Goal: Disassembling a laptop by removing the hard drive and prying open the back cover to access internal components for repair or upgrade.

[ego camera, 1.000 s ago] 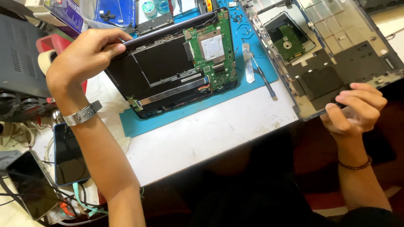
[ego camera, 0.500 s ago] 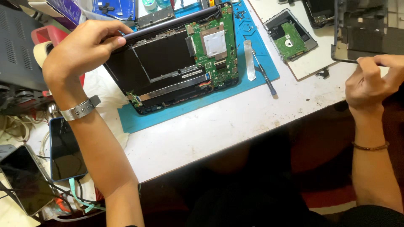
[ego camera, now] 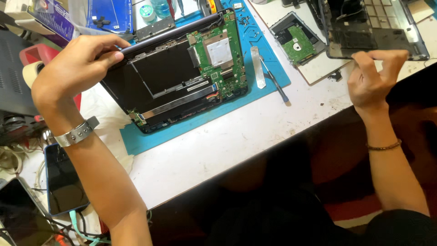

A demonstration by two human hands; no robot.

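Observation:
An opened laptop base (ego camera: 154, 86) with a green circuit board (ego camera: 223, 59) lies on a blue work mat (ego camera: 191, 125). My left hand (ego camera: 77, 68) grips its far left corner, thumb on the edge. My right hand (ego camera: 371, 77) pinches the near edge of a dark laptop bottom cover (ego camera: 378, 29), which sits at the table's far right, slightly raised.
A hard drive with a green board (ego camera: 298, 43) rests on a white sheet. A clear plastic strip (ego camera: 258, 68) and a screwdriver (ego camera: 275, 86) lie on the mat's right side. Two phones (ego camera: 63, 182) and cables are at the left. The white table edge (ego camera: 255, 155) runs diagonally.
My right hand has carried the bottom cover away from the near table edge toward the far right. My left hand has kept its hold on the laptop base.

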